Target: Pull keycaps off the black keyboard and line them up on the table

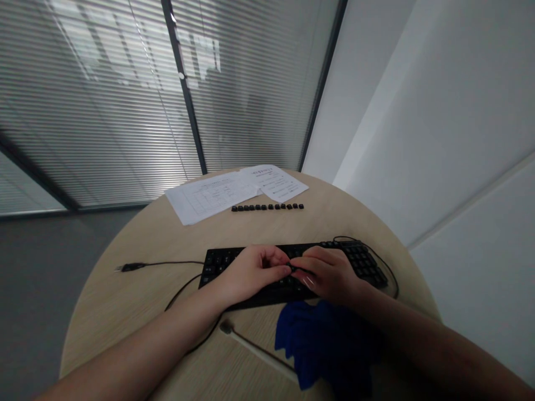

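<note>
A small black plastic piece (291,267) sits right at the fingertips, above the middle of a long black plastic keyboard (284,289) on a round, pale wood-grain counter (137,312). The left hand (251,272) reaches in from the 9 o'clock side of the piece; its thumb and forefinger tips come together on it in a pinch. The right hand (330,273) comes in from 3 o'clock, its fingers curled and their tips right up against the same piece; whether they grip it too, I cannot tell, as the spot between them is dark and partly hidden. Both hands are over the keyboard, covering much of its middle, while its number pad shows at 3 o'clock, beyond the right hand.

Taking the piece as the centre of the dial, a straight row of small black square keycaps (264,207) lies at 11 o'clock, well apart from the fingers. Behind that row, two overlapping white printed paper sheets (209,200) spread between 10 and 12 o'clock. A black USB plug (132,267) on a thin cable rests far out at 9 o'clock. At 7 o'clock lies a slim, pale-handled brush (259,350) with dark bristles, and at 5 o'clock a crumpled deep-blue cloth (321,340), close below the right hand.
</note>
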### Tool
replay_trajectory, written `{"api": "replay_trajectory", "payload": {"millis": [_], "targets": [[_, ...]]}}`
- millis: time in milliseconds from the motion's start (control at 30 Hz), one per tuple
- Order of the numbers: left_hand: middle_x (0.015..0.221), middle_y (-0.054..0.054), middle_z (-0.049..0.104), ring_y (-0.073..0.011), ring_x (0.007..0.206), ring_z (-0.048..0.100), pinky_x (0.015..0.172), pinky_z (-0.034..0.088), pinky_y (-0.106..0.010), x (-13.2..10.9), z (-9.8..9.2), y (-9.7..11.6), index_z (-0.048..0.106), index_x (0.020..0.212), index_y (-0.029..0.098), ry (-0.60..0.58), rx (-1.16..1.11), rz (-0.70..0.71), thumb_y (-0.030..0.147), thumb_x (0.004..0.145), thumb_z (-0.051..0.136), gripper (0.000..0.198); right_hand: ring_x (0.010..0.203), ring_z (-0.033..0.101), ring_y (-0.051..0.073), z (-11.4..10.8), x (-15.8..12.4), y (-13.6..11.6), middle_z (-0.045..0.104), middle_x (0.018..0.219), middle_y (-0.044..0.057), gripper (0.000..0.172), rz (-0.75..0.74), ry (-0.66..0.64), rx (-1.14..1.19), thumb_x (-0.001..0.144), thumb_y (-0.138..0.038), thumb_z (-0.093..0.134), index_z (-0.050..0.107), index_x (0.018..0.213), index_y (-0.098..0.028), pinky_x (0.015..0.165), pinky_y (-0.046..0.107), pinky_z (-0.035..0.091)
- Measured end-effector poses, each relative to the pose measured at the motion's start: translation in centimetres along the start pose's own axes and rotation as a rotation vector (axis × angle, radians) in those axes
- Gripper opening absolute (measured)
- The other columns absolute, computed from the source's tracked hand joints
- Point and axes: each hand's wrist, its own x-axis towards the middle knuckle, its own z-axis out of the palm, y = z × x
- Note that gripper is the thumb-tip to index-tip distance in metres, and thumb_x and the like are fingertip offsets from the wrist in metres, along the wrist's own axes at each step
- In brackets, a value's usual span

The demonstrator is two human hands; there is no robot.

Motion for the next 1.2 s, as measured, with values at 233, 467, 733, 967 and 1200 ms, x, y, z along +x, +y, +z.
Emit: {"api": "replay_trajectory", "payload": {"millis": [233,467,733,967,1200], "targets": [[0.083,-0.002,0.071,-0.0167,0.073,0.063,0.069,0.050,-0.030,0.0,-0.9,-0.5,0.070,0.109,0.018,0.060,0.191,0.125,0.038,0.089,0.060,0.031,0.074,0.070,0.017,-1.0,0.1,1.4,0.076,0.087,0.005,0.012,0.125,-0.006,-0.061,0.096,-0.030,0.064,0.073,0.099,-0.025,0.065,0.028,0.053],[0.119,-0.012,0.071,-0.0288,0.114,0.062,0.105,0.046,-0.048,0.9,-3.0,-2.5,0.069,0.119,0.018,0.201,0.840,0.389,0.032,0.093,0.060,0.031,0.072,0.065,0.021,-2.6,0.4,12.3,0.076,0.089,0.007,0.021,0.588,-0.188,-0.145,0.090,-0.034,0.067,0.077,0.103,-0.021,0.074,0.035,0.051],[0.133,-0.013,0.067,-0.0303,0.121,0.062,0.109,0.045,-0.049,1.0,-3.0,-3.4,0.063,0.133,0.018,0.066,0.906,0.378,0.034,0.091,0.064,0.045,0.080,0.067,0.019,1.9,3.4,21.7,0.078,0.089,0.008,0.019,0.749,-0.397,0.021,0.084,-0.024,0.072,0.079,0.098,-0.016,0.076,0.030,0.051],[0.131,-0.013,0.069,-0.0309,0.120,0.063,0.108,0.047,-0.048,0.8,-3.1,-3.0,0.063,0.133,0.015,0.052,0.883,0.363,0.033,0.089,0.066,0.048,0.077,0.066,0.017,4.4,4.4,24.2,0.078,0.087,0.007,0.022,0.749,-0.495,0.128,0.083,-0.022,0.071,0.079,0.101,-0.013,0.073,0.027,0.051],[0.130,-0.013,0.068,-0.0317,0.119,0.063,0.107,0.047,-0.049,1.0,-3.0,-3.2,0.064,0.132,0.016,0.042,0.896,0.348,0.033,0.090,0.065,0.045,0.072,0.062,0.016,4.7,3.9,25.0,0.075,0.082,0.005,0.027,0.748,-0.514,0.164,0.081,-0.023,0.070,0.078,0.105,-0.012,0.070,0.028,0.048]]}}
